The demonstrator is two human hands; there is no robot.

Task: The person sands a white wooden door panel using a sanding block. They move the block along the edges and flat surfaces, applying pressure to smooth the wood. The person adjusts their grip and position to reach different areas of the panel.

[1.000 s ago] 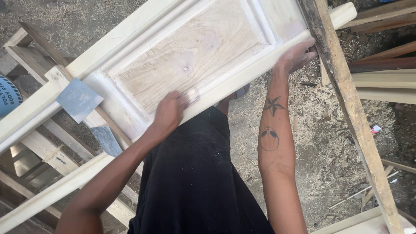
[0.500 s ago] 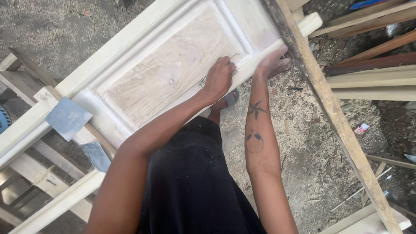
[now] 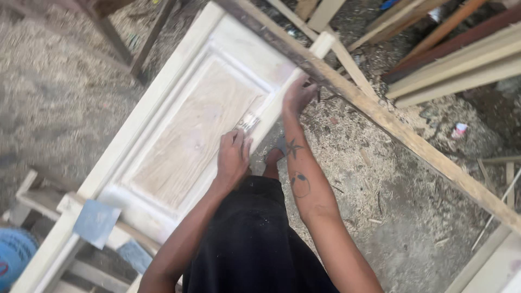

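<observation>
Left hand [image 3: 232, 157] closed around a small folded piece of sandpaper [image 3: 248, 122], pressed against the near moulded edge of a pale wooden door panel [image 3: 190, 130]. Right hand [image 3: 298, 93] gripping the panel's near rail close to its upper corner, fingers curled over the edge, just below a long weathered plank [image 3: 380, 111] crossing diagonally overhead. Panel lying tilted, running from lower left to upper right — raised centre field bare and grainy, frame whitish. Dark star and round tattoos visible on the right forearm.

At the panel's lower end, two grey-blue sheets of abrasive paper: one square sheet [image 3: 96, 222] resting on a pale timber rail, a second sheet [image 3: 134, 255] just below it, partly tucked under. Far lower left, a rounded blue container [image 3: 13, 255] with a patch of red and white, cut off by the frame. On the ground at right, among sawdust and shavings [image 3: 391, 179], a small crumpled white-and-red wrapper [image 3: 459, 130]. Stacked pale and reddish boards [image 3: 456, 59] in the upper right corner, well apart from both hands.
</observation>
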